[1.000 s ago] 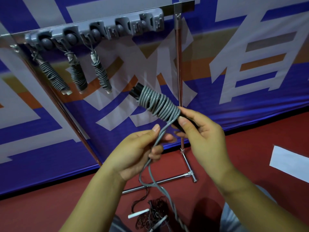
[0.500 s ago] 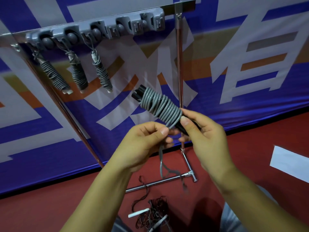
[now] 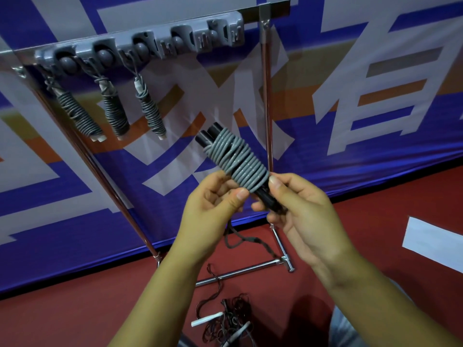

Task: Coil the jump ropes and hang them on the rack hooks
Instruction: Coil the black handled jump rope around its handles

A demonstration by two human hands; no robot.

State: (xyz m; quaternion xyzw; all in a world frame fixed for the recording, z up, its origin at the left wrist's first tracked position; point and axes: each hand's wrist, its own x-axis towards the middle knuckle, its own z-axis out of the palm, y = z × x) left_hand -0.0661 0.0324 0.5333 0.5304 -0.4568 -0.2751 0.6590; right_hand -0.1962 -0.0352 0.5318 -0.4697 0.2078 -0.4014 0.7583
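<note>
1. Right hand (image 3: 308, 216): thumb and fingers (image 3: 260, 205) are curled round the black handles (image 3: 266, 200), pinching them at the near end, just under the last wrap of cord.
2. Left hand (image 3: 213, 209): fingers curled in, thumb pressed forward at the bottom of the coil. It looks like it's pinching the tail end of the cord there, but the exact grip is hidden behind the thumb.
3. The rope (image 3: 235, 159) itself is grey cord wound tight around 2 black handles held side by side. It's up in the air between both hands, tilted so the far handle tips point up and left toward the rack.
4. A thin dark string (image 3: 246, 240) dangles below the hands.
5. Behind it is the rack (image 3: 266, 96), a chrome frame with a grey hook strip (image 3: 140, 43) along the top bar.
6. 3 coiled ropes (image 3: 115, 110) already hang off the left end of the strip, side by side, each wrapped in grey cord with pale handle ends showing. The hooks to the right of them are bare.
7. Down on the red floor (image 3: 75, 309), near the rack's base bar, there's a loose tangle of dark rope (image 3: 225, 321) with whitish handles sticking out.
8. Backdrop is a blue, white and orange banner (image 3: 375, 108), and a white sheet (image 3: 436, 241) lies on the floor at right.
</note>
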